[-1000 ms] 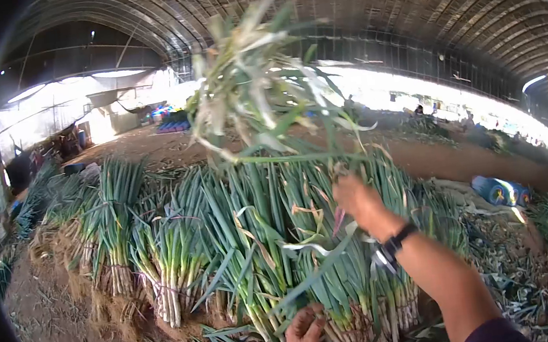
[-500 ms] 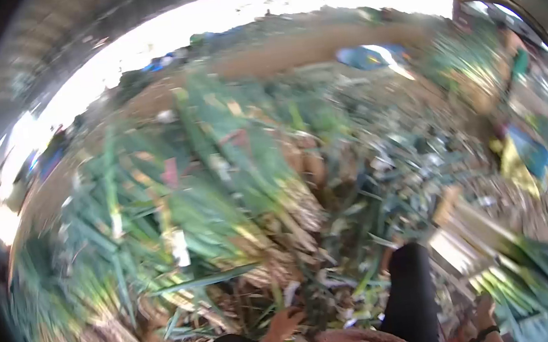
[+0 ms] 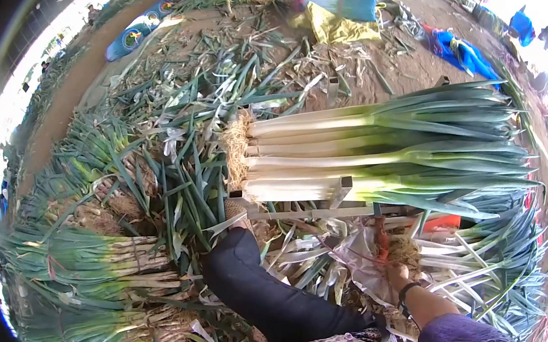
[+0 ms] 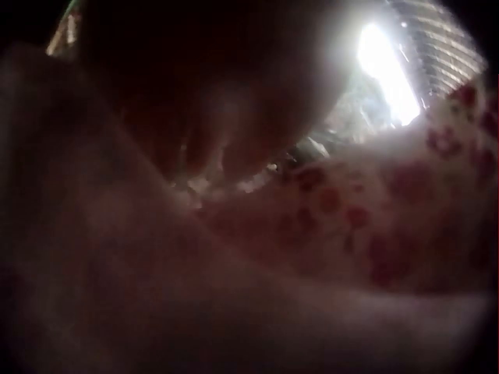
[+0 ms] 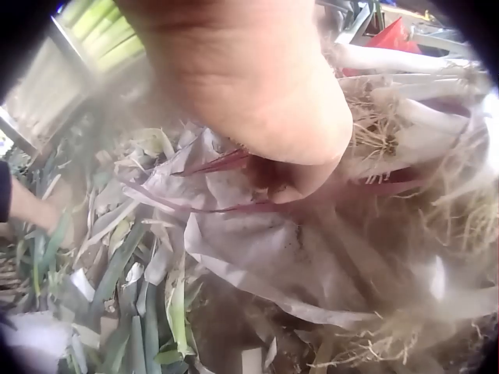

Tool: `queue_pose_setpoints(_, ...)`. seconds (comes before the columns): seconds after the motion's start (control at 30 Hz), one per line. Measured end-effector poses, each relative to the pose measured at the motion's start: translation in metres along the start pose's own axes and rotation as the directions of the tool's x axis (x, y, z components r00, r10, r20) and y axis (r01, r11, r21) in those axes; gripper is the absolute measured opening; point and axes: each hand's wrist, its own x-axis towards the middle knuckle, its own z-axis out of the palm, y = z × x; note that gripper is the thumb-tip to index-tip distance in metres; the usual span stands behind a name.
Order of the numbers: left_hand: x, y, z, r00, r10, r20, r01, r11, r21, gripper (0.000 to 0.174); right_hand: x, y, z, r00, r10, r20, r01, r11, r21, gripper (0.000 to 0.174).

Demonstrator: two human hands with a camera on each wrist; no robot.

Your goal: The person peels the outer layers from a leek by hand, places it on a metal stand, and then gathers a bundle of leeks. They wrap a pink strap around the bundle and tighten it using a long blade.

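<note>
Beside the rack, low down, my right hand (image 3: 396, 275) reaches in among white leek ends and roots. In the right wrist view its fingers are curled and pinch a thin reddish strip (image 5: 214, 164), its fingertips partly hidden. A pale plastic sheet (image 5: 265, 249) lies under that hand, and loose leeks (image 5: 394, 58) with stringy roots lie beside it. Above, a row of cleaned leeks (image 3: 312, 146) rests on a metal rack (image 3: 338, 194). My left hand (image 4: 210, 101) is a dark blur near the floral cloth (image 4: 390, 210), its fingers unreadable.
Bundles of leeks (image 3: 87, 262) stand along the left side. Trimmed leaves (image 3: 208, 83) litter the ground beyond the rack. My dark-clad leg (image 3: 269, 295) is bent in front of it. A yellow sack (image 3: 341, 22) and blue cloth (image 3: 462, 55) lie farther off.
The head view has swung right and down, from the leek bundles to the rack. The right hand, earlier raised behind airborne leaves, is now low beside the rack. The left hand has left the bundles.
</note>
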Motion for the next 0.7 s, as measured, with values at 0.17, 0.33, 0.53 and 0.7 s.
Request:
queue_pose_setpoints(0.17, -0.008, 0.020, 0.013, 0.998, 0.050, 0.048, -0.057, 0.986, 0.157, 0.029, 0.039, -0.063, -0.020, 0.984, -0.107, -0.139, 0.145, 0.942, 0.303, 0.027)
queue_pose_setpoints(0.33, -0.017, 0.022, 0.009, 0.998, 0.049, 0.039, -0.056, 0.973, 0.225, 0.029, 0.090, -0.053, 0.002, 0.984, -0.164, 0.072, 0.167, 0.985, -0.046, 0.026)
queue_pose_setpoints(0.53, -0.025, 0.016, 0.005, 0.997, 0.057, 0.050, -0.069, 0.958, 0.277, 0.028, 0.102, -0.025, 0.025, 0.923, -0.121, 0.365, 0.210, 0.954, -0.216, 0.030)
queue_pose_setpoints(0.7, -0.005, -0.007, 0.004, 0.982, 0.144, 0.123, -0.177, 0.928, 0.329, 0.028, 0.080, -0.062, -0.023, 0.839, -0.209, 0.502, 0.291, 0.952, -0.091, 0.024)
